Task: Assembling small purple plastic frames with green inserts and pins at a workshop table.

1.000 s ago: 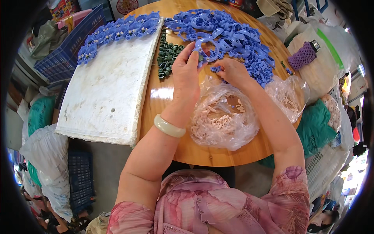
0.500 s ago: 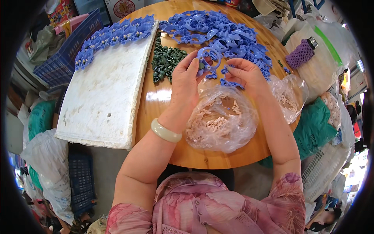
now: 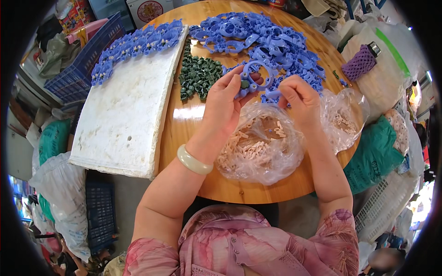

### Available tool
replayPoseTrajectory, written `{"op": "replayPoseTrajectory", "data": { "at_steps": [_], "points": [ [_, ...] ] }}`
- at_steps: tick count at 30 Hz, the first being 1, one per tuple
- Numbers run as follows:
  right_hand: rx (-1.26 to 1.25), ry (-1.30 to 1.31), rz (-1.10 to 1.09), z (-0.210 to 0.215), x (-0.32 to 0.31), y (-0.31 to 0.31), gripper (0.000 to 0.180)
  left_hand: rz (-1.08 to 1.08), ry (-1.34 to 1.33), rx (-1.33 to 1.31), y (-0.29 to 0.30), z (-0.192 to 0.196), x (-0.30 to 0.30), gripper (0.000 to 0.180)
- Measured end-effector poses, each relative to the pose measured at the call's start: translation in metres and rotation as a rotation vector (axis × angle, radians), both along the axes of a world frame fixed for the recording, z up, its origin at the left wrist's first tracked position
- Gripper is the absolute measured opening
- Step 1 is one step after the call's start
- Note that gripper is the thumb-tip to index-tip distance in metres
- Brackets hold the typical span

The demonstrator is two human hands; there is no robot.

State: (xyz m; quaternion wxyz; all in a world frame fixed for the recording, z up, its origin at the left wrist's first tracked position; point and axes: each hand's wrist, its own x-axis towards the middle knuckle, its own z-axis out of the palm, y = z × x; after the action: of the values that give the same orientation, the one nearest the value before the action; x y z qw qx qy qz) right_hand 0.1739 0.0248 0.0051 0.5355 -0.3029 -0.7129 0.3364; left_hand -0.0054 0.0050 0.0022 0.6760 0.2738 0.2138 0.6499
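My left hand [image 3: 224, 99] grips a blue plastic ring-shaped part [image 3: 258, 73] over the table. A small dark green piece [image 3: 244, 84] sits on that part beside my thumb. To its right, my right hand [image 3: 301, 99] is closed, thumb against curled fingers. A small blue piece [image 3: 272, 94] shows at its fingertips; what is between them I cannot make out. Below both hands lies an open transparent plastic bag [image 3: 290, 154] of small pale pink pieces [image 3: 253, 146]. Behind them spreads a heap of blue plastic parts [image 3: 271, 43], with a pile of dark green pieces [image 3: 198, 76] on the left.
A white foam board [image 3: 122, 110] lies on the round wooden table [image 3: 193, 177], carrying rows of blue parts [image 3: 138, 43]. A second bag of pale pieces [image 3: 343, 122] is at right. Blue crates [image 3: 90, 69], sacks [image 3: 62, 198] and a purple-covered bottle [image 3: 359, 66] surround the table.
My right hand has moved slightly right and lower, its fingers curling more. The ring-shaped part in my left hand has shifted right and turned a little.
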Motion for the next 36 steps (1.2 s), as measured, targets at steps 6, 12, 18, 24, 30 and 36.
{"op": "replayPoseTrajectory", "data": {
  "at_steps": [6,12,18,24,30,36],
  "points": [
    [-0.126,0.007,-0.039,0.015,-0.003,-0.013,0.01,-0.036,0.229,0.034,-0.004,-0.007,0.007,0.031],
    [-0.051,-0.122,-0.119,0.013,-0.004,-0.012,0.01,-0.016,0.325,0.058,-0.015,-0.001,0.019,0.03],
    [-0.166,-0.134,-0.207,0.017,-0.007,-0.017,0.012,-0.061,0.421,0.077,-0.015,-0.006,0.018,0.029],
    [-0.032,-0.244,-0.223,0.012,-0.003,-0.007,0.013,-0.152,0.392,0.002,-0.014,-0.009,0.018,0.03],
    [-0.069,-0.291,-0.203,0.003,0.004,0.001,0.015,-0.246,0.352,-0.101,-0.009,-0.014,0.016,0.027],
    [-0.097,-0.326,-0.174,0.005,0.008,0.003,0.016,-0.287,0.312,-0.093,-0.011,-0.013,0.016,0.026]
  ]
}}
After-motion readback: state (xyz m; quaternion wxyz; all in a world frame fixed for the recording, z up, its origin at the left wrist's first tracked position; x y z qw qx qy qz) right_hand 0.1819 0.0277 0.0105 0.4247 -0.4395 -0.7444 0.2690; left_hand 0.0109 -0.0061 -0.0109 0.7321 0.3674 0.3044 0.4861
